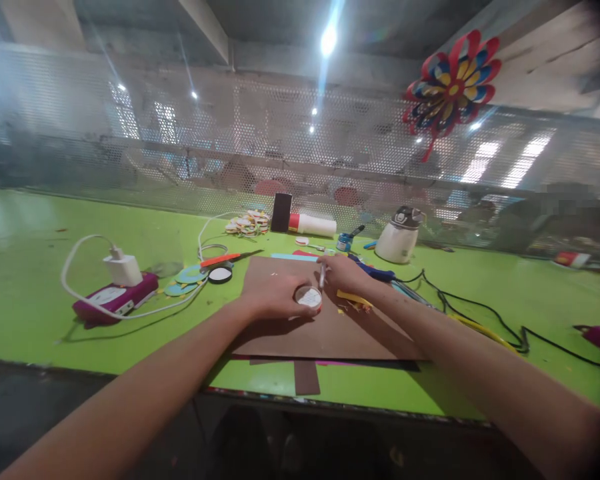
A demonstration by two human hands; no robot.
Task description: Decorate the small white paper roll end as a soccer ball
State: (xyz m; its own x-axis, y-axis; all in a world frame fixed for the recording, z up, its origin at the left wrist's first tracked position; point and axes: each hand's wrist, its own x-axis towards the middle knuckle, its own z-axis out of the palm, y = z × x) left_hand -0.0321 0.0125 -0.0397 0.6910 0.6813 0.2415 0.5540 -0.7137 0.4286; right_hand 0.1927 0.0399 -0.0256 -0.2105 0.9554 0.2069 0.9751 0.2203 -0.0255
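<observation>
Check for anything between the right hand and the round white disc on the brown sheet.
Nothing visible blocks it: only the slim pale stick in the right hand lies between it and the round white disc. The left hand holds the disc's other side; the thin yellow strip lies rightward.

Smooth, matt brown sheet (pixel 290 340) (paper-like), glossy green tabletop (pixel 25 267), perforated metal screen (pixel 300 153)

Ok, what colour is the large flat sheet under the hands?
Brown; the sheet shows best in the head view.
</observation>
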